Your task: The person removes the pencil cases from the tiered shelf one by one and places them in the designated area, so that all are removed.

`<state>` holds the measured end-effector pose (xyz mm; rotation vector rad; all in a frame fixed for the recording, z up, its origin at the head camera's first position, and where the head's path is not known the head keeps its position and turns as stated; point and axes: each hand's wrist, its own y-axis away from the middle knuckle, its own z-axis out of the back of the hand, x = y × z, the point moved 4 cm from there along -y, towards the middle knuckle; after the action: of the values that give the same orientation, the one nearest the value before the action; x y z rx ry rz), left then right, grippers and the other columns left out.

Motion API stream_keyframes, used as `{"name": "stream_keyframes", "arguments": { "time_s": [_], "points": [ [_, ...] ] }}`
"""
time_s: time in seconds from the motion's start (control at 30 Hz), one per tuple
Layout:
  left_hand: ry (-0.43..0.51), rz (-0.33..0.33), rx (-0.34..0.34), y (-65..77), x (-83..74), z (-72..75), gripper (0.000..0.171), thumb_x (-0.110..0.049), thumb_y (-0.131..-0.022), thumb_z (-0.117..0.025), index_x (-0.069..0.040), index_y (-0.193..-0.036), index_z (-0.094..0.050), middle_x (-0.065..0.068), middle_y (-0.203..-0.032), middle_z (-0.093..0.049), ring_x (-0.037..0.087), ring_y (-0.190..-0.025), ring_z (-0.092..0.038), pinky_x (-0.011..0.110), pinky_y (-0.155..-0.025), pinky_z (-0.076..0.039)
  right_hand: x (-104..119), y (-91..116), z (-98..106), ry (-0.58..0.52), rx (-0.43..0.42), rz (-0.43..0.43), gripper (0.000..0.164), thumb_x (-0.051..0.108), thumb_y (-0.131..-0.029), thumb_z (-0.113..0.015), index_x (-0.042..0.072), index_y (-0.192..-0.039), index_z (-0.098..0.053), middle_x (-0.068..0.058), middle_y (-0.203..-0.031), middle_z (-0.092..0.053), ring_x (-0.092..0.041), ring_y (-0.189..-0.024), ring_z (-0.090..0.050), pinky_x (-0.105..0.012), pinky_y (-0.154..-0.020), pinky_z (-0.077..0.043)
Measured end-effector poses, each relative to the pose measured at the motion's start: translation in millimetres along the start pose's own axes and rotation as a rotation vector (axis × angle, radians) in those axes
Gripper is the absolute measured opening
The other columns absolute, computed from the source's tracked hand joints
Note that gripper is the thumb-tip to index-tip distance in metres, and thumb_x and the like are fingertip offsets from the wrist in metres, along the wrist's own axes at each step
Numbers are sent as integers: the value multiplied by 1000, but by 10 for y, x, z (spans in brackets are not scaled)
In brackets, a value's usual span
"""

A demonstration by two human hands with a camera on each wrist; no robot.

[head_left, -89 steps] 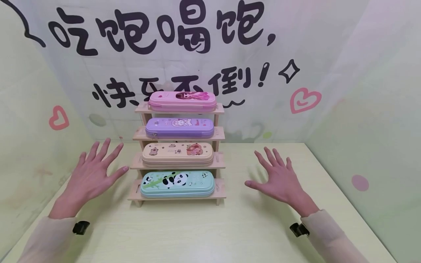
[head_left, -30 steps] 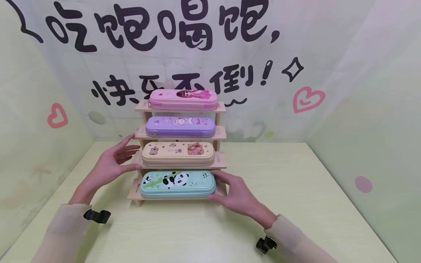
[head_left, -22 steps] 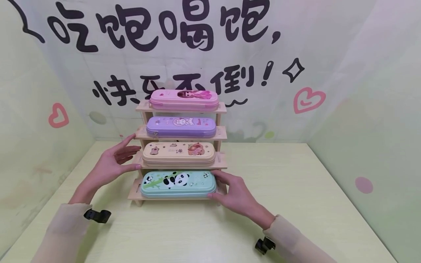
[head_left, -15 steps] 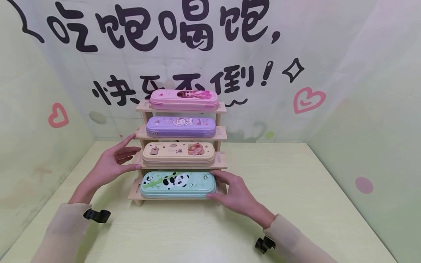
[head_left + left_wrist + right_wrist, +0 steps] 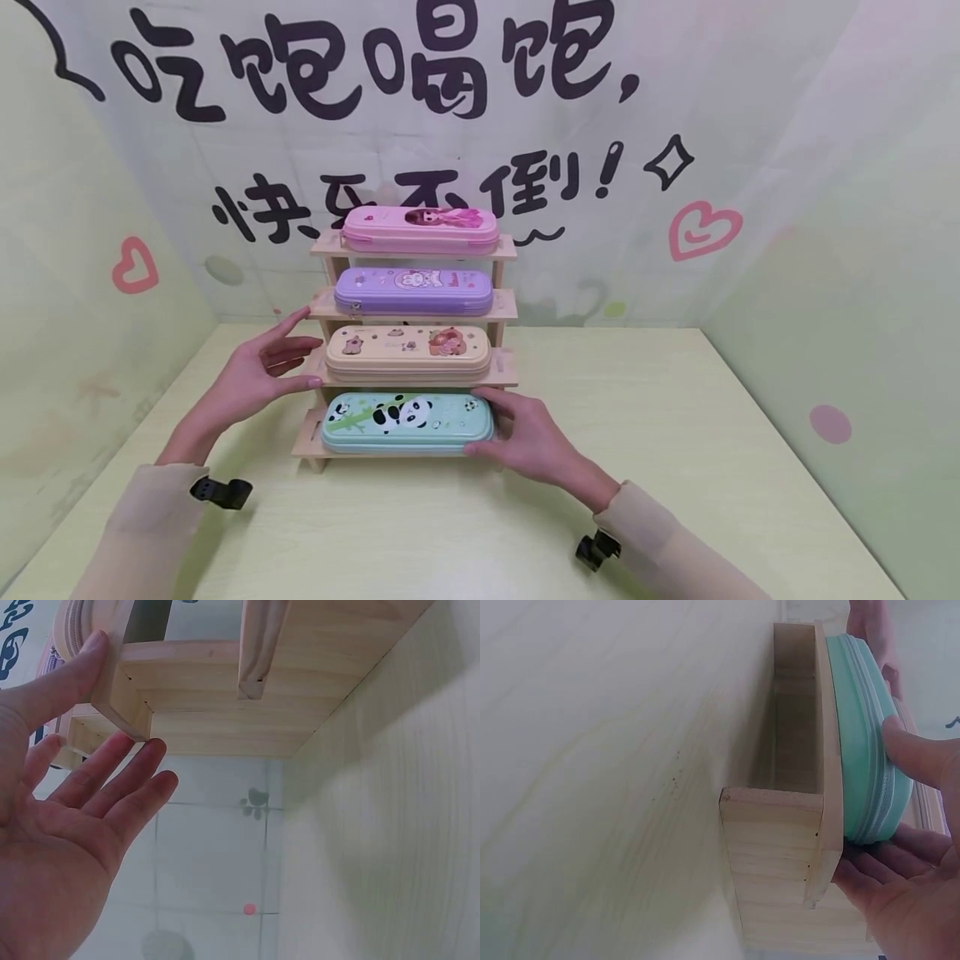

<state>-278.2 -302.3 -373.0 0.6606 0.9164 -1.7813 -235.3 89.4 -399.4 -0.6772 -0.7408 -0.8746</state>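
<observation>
A four-tier stepped wooden rack (image 5: 303,442) bears one zipped pencil case per shelf. On the lowest lies the mint-green panda case (image 5: 405,421), its right end gripped by my right hand (image 5: 536,442). The right wrist view shows the thumb against the mint-green case's zipped side (image 5: 866,735), with fingers curled round its end. My left hand (image 5: 251,379) holds the rack's left side, thumb at the second-lowest shelf's edge and fingers behind. In the left wrist view, the left thumb and fingertips meet the shelf's end (image 5: 116,697).
Above the mint-green case sit a cream case (image 5: 405,350), a purple case (image 5: 412,290) and a pink case (image 5: 420,229). A pale wooden table (image 5: 637,400) carries the rack. Behind it hangs a white printed backdrop (image 5: 600,250) with black lettering.
Both hands have come in from either side of the rack, the left to its shelf and the right to the mint-green case. Lately my right hand has slid slightly left along the case.
</observation>
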Motion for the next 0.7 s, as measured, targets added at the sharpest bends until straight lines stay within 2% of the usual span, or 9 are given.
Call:
{"name": "stream_keyframes", "arguments": {
  "time_s": [0.27,0.4,0.7],
  "points": [
    [12,-8,4,-16,-24,4,104,-16,-86,-91,-31,-168,-30,21,-141,-63,41,-128,-61,24,-102,-52,7,61,92,63,-11,9,74,21,-80,-96,7,-144,-63,-5,-143,-65,-21,-127,-65,-37,-108,-53],
    [13,-10,2,-13,-33,12,104,-15,-86,-91,-31,-168,-30,22,-141,-63,42,-128,-60,26,-103,-52,15,73,128,60,-9,24,73,19,-79,-97,6,-142,-64,-5,-142,-65,-22,-127,-65,-37,-107,-53],
    [2,-10,9,-6,-31,7,103,-14,-86,-91,-31,-168,-30,22,-141,-63,43,-129,-60,24,-103,-52,-10,43,98,54,38,-8,81,24,-78,-97,5,-147,-59,-7,-146,-62,-24,-127,-64,-40,-109,-52]
  ]
}}
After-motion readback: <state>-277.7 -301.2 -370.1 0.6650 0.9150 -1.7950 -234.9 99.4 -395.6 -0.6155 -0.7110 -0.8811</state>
